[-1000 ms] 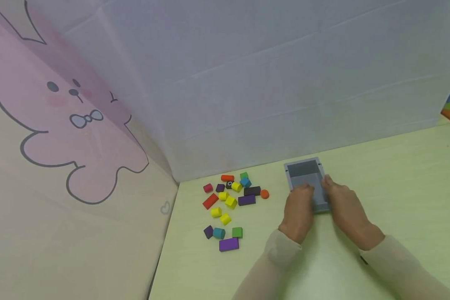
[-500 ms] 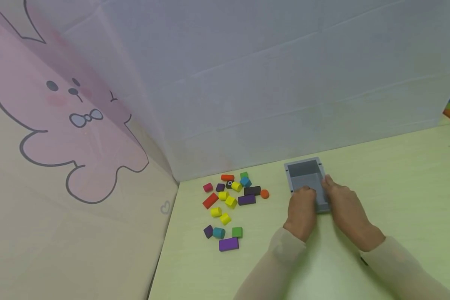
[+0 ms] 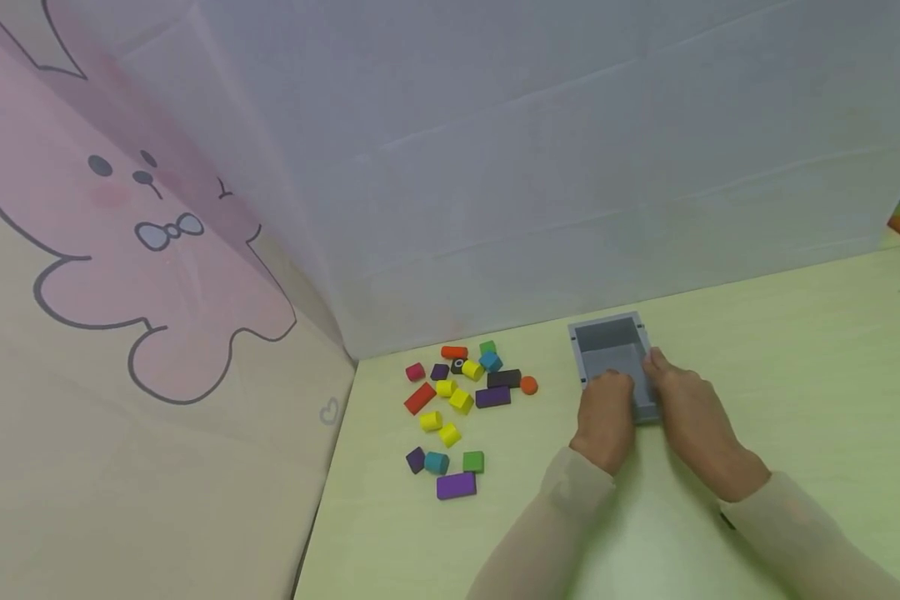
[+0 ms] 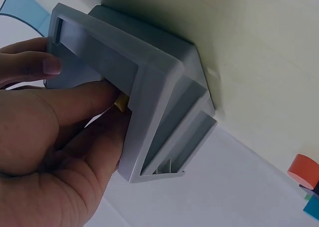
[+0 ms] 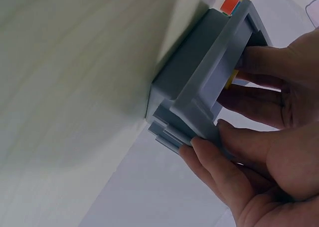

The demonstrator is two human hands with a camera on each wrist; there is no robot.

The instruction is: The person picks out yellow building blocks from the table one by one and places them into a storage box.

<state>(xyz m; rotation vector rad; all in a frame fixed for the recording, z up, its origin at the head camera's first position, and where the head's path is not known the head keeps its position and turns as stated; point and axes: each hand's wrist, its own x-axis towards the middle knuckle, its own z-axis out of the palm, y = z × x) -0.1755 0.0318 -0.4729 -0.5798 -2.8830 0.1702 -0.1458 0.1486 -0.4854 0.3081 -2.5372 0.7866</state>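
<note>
Gray plastic bin (image 3: 607,336) sits on the pale wood-grain table (image 3: 817,375), right of the loose blocks, its far end near the far edge. Walls look stiff, molded and light; smooth faces probably slip a little under dry fingers. Best hold: the thick rim or the stepped end, thumb on 1 side, fingers on the other.

Right hand (image 3: 705,433) has that kind of hold, fingers bent about the rim on the right. Left hand (image 3: 606,421) reaches into the bin, thumb and fingertips closed on a small yellow piece (image 4: 121,103). Mostly hidden by fingers; probably a block, shape uncertain. Likely light, hard and not fragile; pinch by opposite faces.

Edges: white cloth (image 3: 570,167) rises along the far edge, so little room beyond the bin. Orange cylinder (image 3: 528,385) is the nearest loose piece, left of the bin, apart from it; black block (image 3: 504,379) just left of that. A sideways slide left would meet these. Wide free room lies right, and some near.
</note>
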